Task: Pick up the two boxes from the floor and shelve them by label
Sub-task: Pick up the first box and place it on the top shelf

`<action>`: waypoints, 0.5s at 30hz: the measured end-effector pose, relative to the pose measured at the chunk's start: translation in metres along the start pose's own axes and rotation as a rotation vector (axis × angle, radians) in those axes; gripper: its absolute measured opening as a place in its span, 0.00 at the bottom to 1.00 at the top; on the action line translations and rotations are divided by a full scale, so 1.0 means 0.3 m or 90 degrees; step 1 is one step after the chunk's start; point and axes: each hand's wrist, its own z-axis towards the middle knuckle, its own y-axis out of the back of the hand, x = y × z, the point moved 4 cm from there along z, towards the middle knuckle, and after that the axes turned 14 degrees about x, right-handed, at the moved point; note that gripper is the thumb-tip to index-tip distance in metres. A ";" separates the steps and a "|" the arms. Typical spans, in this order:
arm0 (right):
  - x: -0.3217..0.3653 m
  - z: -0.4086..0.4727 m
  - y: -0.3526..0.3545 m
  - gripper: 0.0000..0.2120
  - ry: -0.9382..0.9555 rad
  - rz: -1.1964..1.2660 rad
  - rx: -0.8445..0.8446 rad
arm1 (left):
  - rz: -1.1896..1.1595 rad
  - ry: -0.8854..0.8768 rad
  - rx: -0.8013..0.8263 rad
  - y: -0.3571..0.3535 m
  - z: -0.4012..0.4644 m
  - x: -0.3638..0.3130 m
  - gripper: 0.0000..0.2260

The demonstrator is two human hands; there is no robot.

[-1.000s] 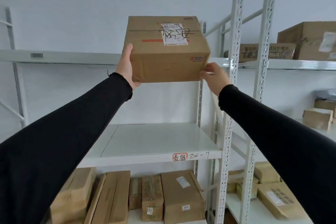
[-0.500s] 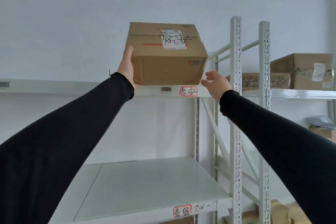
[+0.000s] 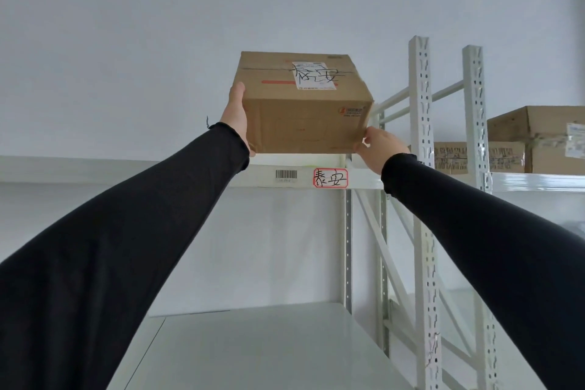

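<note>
Cardboard box (image 3: 304,111) held raised between both hands, just above the front edge of the top shelf (image 3: 126,172); contact between box underside and shelf not determinable. Left hand (image 3: 235,114) flat against the box's left side, thumb up along the near left edge, remaining fingers hidden behind the box, so spread not determinable. Right hand (image 3: 378,149) at the lower right near corner, fingers (image 3: 364,139) curled and pressed against that corner from below and beside. Both arms in black sleeves (image 3: 126,247), extended upward.

White label (image 3: 315,74) with handwritten black characters on the box top, beyond the fingers of both hands; red stripe to its left. Red-bordered shelf tag (image 3: 330,178) with matching handwritten characters on the shelf edge, directly below the box and between the two wrists. Barcode sticker (image 3: 286,175) just left of that tag.

Lower shelf (image 3: 269,348) bare beneath the arms. White perforated uprights (image 3: 421,168) just right of the right hand. Further cardboard boxes (image 3: 535,139) on the neighbouring rack, well right of the right hand.
</note>
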 end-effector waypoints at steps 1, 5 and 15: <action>-0.003 0.013 -0.004 0.18 0.003 -0.019 -0.002 | 0.009 0.009 -0.004 -0.002 0.011 0.002 0.37; -0.014 0.055 -0.016 0.16 0.009 -0.017 -0.012 | 0.064 0.022 -0.038 0.032 0.073 0.013 0.40; -0.073 0.118 -0.088 0.15 0.009 -0.022 0.067 | 0.343 0.015 0.016 0.053 0.142 0.040 0.44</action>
